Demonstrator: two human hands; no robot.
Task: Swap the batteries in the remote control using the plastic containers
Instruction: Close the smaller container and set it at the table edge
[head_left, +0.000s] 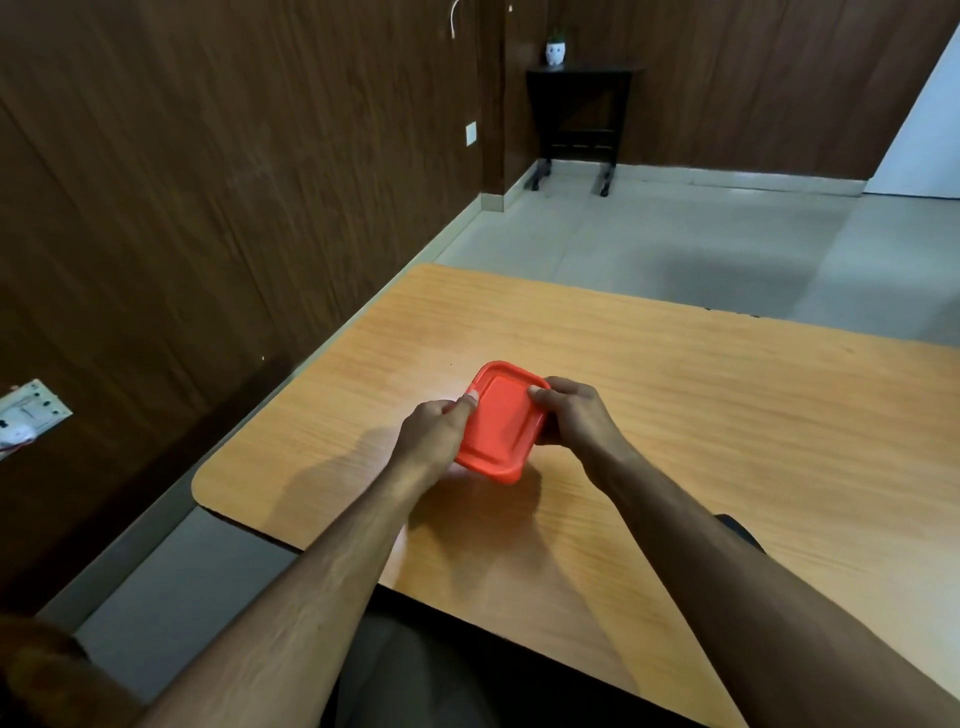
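One plastic container (497, 423) in sight, just the one, with a red-orange lid on top. Sitting on the wooden table (701, 405) toward its left half, held between two hands. Left hand (434, 435) curled round the left edge, thumb up on the lid's rim, fingers wrapped down the side. Right hand (574, 413) gripping the right edge the same way, thumb tip pressed on the lid near its far right corner, the other fingers tucked under and round the side (hard to tell whether the lid is snapped down fully or lifting a bit at one edge, too blurry there). Container body mostly hidden under the lid and the hands, so contents impossible to see. Both forearms bare, reaching in from the bottom of the view.

Rest of the room: dark wood-panelled walls, grey tiled floor, one small black side table (576, 117) in the far corner with one little white pot (555, 51) on it, green plant poking out. One switch plate (31, 415) low on the left wall, one smaller pale plate (471, 133) further along.
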